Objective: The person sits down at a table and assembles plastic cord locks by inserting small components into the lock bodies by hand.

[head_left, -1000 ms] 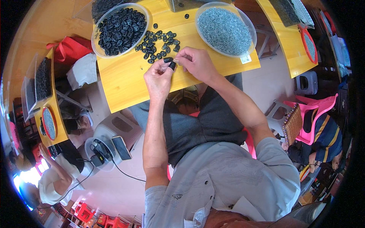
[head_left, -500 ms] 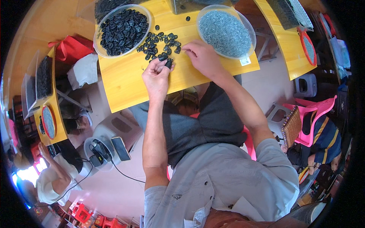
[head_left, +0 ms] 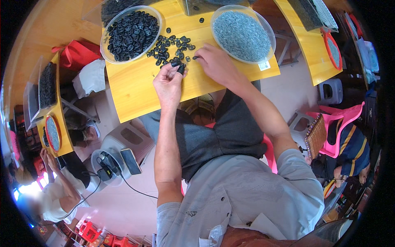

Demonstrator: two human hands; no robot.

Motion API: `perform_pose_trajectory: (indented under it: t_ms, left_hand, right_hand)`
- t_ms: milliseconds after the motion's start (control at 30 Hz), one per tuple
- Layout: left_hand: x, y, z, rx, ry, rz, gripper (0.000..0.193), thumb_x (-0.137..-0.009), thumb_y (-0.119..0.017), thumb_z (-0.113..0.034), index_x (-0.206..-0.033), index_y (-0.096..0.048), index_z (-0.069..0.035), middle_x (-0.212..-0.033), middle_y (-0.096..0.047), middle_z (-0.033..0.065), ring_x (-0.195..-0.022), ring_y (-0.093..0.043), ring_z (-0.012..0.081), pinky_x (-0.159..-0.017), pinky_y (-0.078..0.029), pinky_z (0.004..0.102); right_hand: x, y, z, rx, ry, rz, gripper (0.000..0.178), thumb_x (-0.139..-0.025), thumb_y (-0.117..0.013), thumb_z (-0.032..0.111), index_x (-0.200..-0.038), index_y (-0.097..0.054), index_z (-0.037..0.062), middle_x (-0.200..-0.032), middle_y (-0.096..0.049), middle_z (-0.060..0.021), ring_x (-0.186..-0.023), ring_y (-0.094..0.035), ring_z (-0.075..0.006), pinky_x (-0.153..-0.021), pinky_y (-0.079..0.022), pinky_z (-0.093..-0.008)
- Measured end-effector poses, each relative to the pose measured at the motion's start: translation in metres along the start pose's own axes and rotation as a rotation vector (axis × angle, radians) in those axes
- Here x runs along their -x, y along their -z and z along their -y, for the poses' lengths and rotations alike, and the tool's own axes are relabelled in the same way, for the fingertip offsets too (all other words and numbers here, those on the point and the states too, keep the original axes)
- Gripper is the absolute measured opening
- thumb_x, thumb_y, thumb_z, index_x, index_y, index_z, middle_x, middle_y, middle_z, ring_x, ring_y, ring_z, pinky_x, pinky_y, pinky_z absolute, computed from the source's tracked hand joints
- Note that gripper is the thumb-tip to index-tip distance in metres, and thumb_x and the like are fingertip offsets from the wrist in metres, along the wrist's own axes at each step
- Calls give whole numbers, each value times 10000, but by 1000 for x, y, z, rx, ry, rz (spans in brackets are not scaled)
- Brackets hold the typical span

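Observation:
Small black oval plastic pieces lie in a loose heap on the yellow table. At the near edge of that heap, my left hand is closed, thumb and fingers drawn together. Black coverings or pieces show at its fingertips; whether something is pinched between them I cannot make out. My right hand pinches a small black piece just right of the heap. Beyond the left hand stands a clear round tub of black pieces. Beyond the right hand, another tub holds thin silvery metal pins.
A clear bin stands at the table's far edge. Side tables flank this one. At lower left, a phone lies beside a container with black plugs. A pink chair is at right; another person sits at lower left.
My right hand has drawn slightly left, and a black piece now shows at its fingertips. My left hand has barely moved. The person at lower left has brought their hands together.

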State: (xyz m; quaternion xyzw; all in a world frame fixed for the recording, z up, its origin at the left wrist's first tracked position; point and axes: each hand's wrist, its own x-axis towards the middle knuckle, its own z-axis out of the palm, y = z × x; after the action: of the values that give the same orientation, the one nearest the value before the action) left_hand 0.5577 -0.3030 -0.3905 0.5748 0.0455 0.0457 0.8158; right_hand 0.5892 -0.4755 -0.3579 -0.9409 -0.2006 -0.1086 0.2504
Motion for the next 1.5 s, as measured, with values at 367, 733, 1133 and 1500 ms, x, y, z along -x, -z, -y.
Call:
perform_pose_trajectory:
  t_ms: [367,733,1133,1500]
  left_hand:
    - [-4,-1,-9,-37,49,24,159,-843,-548,135,-980,-589,66,-895,-686,127,-769,-665,140,-736,-543,254]
    - [-8,-1,-11,-53,155,46,170,-823,-538,142,-960,-603,66,-883,-686,113,-748,-650,122,-722,-532,236]
    - [-7,-1,-13,-79,156,23,180,-824,-529,141,-969,-610,71,-890,-684,114,-765,-655,132,-723,-527,230]
    - [-7,-3,-15,-123,175,36,182,-822,-526,131,-963,-630,86,-891,-688,120,-768,-659,132,-720,-530,226]
  right_hand:
    - [4,-3,1,-1144,-518,177,235,-860,-644,122,-1036,-636,-33,-834,-683,-62,-672,-631,-100,-603,-474,-217]
    - [3,-14,-6,-1208,-469,104,213,-862,-633,125,-989,-634,-45,-795,-674,-79,-644,-647,-121,-556,-475,-227]
    - [-1,-5,-2,-1171,-483,220,196,-879,-593,153,-909,-648,-32,-779,-666,-75,-587,-639,-124,-504,-460,-223]
    - [-1,-8,-1,-1164,-483,222,199,-847,-590,135,-927,-643,-39,-764,-665,-76,-568,-634,-121,-486,-455,-222]
